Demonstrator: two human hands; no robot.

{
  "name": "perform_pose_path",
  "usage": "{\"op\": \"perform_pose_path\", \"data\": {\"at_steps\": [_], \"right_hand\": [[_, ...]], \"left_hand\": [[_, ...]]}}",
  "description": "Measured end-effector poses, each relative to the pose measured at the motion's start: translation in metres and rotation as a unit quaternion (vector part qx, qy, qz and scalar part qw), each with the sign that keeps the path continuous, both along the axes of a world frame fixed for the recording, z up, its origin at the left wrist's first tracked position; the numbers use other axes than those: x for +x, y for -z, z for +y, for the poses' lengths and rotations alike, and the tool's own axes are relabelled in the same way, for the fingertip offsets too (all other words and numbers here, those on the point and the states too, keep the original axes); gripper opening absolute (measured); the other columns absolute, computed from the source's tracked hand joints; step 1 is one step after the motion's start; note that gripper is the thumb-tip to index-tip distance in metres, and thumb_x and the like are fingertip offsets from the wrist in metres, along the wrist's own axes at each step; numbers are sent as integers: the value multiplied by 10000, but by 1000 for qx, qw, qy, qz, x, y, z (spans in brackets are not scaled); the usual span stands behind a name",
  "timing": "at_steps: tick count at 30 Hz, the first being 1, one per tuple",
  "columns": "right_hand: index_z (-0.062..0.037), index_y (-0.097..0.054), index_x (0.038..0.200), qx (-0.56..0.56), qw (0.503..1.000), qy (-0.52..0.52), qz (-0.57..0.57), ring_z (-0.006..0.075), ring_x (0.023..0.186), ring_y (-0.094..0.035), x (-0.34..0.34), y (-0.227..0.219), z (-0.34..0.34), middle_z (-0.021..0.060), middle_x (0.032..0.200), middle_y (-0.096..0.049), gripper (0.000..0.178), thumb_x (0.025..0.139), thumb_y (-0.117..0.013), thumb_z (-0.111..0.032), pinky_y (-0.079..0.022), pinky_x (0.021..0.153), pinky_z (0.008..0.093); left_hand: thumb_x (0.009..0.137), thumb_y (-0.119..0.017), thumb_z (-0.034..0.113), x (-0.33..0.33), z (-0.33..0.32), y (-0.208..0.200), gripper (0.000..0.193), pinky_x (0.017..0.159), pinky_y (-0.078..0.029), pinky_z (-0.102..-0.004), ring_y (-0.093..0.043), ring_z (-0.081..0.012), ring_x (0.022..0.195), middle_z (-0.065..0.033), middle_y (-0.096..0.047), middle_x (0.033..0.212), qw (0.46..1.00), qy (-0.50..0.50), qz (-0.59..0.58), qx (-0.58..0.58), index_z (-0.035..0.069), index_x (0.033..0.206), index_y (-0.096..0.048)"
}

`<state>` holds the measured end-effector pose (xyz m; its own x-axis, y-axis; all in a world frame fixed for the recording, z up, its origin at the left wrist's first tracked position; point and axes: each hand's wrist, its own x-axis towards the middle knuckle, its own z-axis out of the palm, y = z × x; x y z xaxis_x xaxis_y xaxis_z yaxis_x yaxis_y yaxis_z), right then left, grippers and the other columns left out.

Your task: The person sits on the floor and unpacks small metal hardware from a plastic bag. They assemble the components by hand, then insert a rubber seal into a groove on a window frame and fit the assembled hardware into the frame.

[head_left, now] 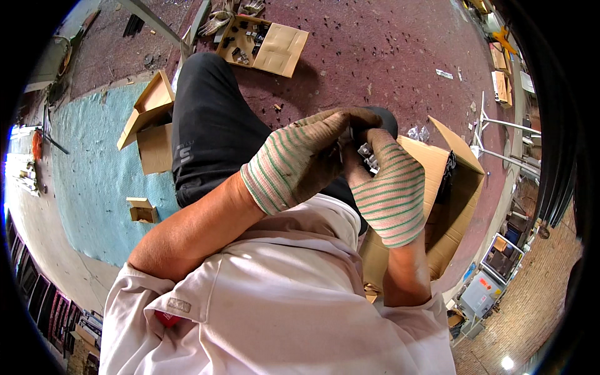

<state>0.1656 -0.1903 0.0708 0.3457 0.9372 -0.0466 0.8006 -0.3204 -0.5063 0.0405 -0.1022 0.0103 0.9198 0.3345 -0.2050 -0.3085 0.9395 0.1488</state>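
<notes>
Both of my hands wear striped work gloves with dirty dark palms and meet in front of my lap. My left hand [294, 156] is closed, its fingers curled over toward the right hand's fingertips; what it pinches is hidden by the gloves. My right hand [392, 187] is curled around several small silvery metal parts [370, 160] that show between thumb and palm. Just beside the right forearm stands an open cardboard box [459, 231] with dark pieces at its inner edge [448, 172].
An open carton [281, 50] with small black and metal parts lies on the dark red floor ahead, gloves [215, 24] beside it. Left are an open box [155, 147] and a small carton [142, 211] on a blue-green mat [87, 187]. A white metal frame [509, 124] stands right.
</notes>
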Motion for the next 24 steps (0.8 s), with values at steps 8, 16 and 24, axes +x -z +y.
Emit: {"op": "perform_pose_path", "data": {"at_steps": [8,16,24], "right_hand": [[-29,-658,981,-9,999,-14,28,335,752,-695,2,3,6,203,810,-681,195,886,-715,-189,-532,672,373],[-14,-647,897,14,963,69,261,72,667,-611,12,-14,3,42,739,-672,103,911,-689,-107,-510,619,259],[-22,-639,885,47,914,128,382,39,706,-604,13,-30,-2,12,753,-675,82,917,-696,-72,-511,647,222]], "left_hand": [[1068,-474,311,0,-3,5,444,1063,-452,-337,-581,-192,1172,-108,-621,1261,999,-23,-38,-20,-15,1361,-550],[1059,-491,357,-3,0,4,417,1030,-493,-336,-624,-207,1110,-112,-658,1189,999,2,-5,-52,9,1253,-614],[1036,-542,386,-6,3,8,378,711,-513,-311,-619,-193,806,-106,-677,1012,996,79,4,-48,39,1148,-644]]}}
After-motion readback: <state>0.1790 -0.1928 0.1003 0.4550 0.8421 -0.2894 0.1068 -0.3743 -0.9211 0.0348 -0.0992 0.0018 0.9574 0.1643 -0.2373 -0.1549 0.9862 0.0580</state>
